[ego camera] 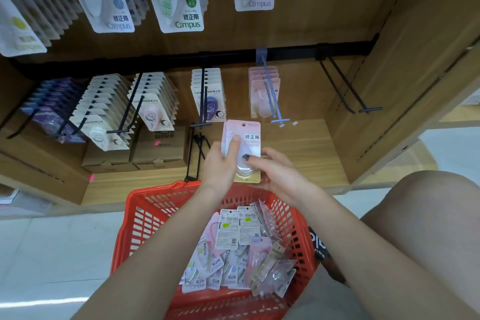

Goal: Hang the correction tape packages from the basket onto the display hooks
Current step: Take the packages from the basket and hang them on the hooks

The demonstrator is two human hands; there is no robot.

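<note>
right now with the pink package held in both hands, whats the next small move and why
Probably lift the pink package up to the blue hook. Both hands grip it just below that hook, where matching pink packages already hang.

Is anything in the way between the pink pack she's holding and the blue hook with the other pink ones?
Nothing visible. Both hands hold the pink pack just below and left of the blue hook, with only open air between. The hook's front end is bare; the pink packs already on it hang further back.
</note>
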